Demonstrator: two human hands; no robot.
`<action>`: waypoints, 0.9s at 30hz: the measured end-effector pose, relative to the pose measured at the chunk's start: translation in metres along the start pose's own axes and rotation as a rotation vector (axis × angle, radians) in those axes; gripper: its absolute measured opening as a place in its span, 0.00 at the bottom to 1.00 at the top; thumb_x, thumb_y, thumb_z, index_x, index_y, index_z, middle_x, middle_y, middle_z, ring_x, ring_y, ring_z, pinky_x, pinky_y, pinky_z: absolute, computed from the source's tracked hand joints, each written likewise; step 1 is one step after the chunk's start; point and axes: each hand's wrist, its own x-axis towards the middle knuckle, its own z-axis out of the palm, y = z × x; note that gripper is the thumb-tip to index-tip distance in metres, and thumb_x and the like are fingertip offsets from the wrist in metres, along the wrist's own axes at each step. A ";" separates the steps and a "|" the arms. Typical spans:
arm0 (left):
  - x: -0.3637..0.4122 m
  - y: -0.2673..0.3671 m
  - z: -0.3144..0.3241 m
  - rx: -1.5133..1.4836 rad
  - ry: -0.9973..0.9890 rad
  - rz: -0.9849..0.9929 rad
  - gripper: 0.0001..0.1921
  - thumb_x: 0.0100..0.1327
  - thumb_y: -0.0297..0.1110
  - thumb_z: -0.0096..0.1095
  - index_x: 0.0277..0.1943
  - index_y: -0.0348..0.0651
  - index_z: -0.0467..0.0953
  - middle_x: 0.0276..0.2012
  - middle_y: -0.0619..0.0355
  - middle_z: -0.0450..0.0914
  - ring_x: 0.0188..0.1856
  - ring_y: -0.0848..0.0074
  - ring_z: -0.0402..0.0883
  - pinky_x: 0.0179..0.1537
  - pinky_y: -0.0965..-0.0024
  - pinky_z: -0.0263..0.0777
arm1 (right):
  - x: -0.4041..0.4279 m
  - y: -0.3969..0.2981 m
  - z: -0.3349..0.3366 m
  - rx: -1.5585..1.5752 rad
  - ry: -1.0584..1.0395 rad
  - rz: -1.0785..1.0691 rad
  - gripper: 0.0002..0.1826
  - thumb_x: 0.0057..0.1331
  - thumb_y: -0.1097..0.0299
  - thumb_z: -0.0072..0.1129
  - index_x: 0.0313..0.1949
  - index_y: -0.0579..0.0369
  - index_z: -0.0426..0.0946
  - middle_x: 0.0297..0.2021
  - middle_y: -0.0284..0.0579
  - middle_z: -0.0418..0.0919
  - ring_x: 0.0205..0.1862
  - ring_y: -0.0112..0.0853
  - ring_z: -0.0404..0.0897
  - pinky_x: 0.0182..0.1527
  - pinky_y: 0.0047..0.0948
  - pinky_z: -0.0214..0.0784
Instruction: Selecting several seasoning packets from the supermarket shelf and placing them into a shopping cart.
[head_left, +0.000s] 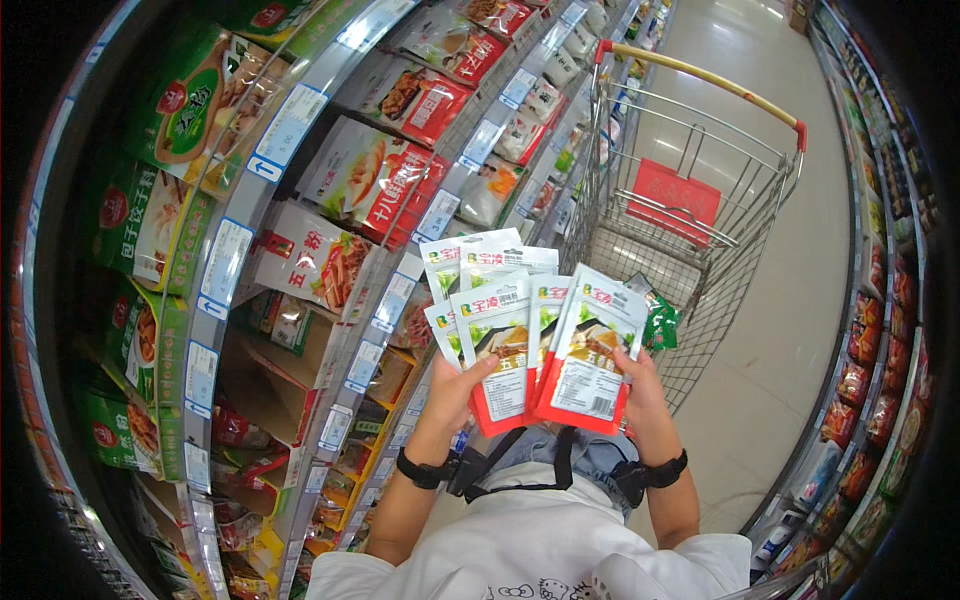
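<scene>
Several white and red seasoning powder packets (504, 360) are fanned out in front of my body. My left hand (454, 386) grips the left part of the fan, its thumb across the front packet's face. The right part, with a front packet (598, 349) tilted slightly, is held by my right hand (640, 379), thumb on its right edge. The packets overlap in the middle, and my other fingers are hidden behind them. Beyond them, green packets (660, 322) lie in a wire shopping cart (720, 292).
Shelves with price tags (287, 131) and bagged seasonings (330, 255) rise close on the left. The cart, with a yellow handle (705, 75), stands ahead in the aisle. Another stocked shelf (847, 390) curves along the right, with tiled floor (795, 300) between it and the cart.
</scene>
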 end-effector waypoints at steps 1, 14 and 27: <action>0.001 0.001 -0.002 -0.001 0.001 0.001 0.21 0.50 0.17 0.54 0.49 0.34 0.61 0.44 0.52 0.70 0.44 0.71 0.72 0.43 0.70 0.69 | -0.001 -0.002 0.001 -0.001 -0.001 0.000 0.20 0.58 0.76 0.46 0.51 0.58 0.58 0.44 0.47 0.68 0.43 0.34 0.72 0.42 0.31 0.69; 0.003 -0.010 0.000 -0.008 0.107 -0.061 0.17 0.64 0.37 0.39 0.51 0.36 0.59 0.45 0.54 0.69 0.44 0.74 0.71 0.44 0.71 0.67 | -0.003 0.022 0.016 -0.099 -0.104 0.104 0.17 0.57 0.78 0.48 0.47 0.62 0.62 0.40 0.47 0.71 0.39 0.32 0.74 0.41 0.31 0.69; -0.009 0.004 -0.018 -0.203 0.071 0.009 0.16 0.63 0.36 0.41 0.51 0.37 0.60 0.46 0.54 0.68 0.44 0.73 0.71 0.42 0.69 0.69 | -0.028 0.008 0.052 -0.200 -0.081 -0.048 0.18 0.57 0.80 0.46 0.48 0.60 0.60 0.41 0.46 0.70 0.40 0.32 0.73 0.41 0.31 0.69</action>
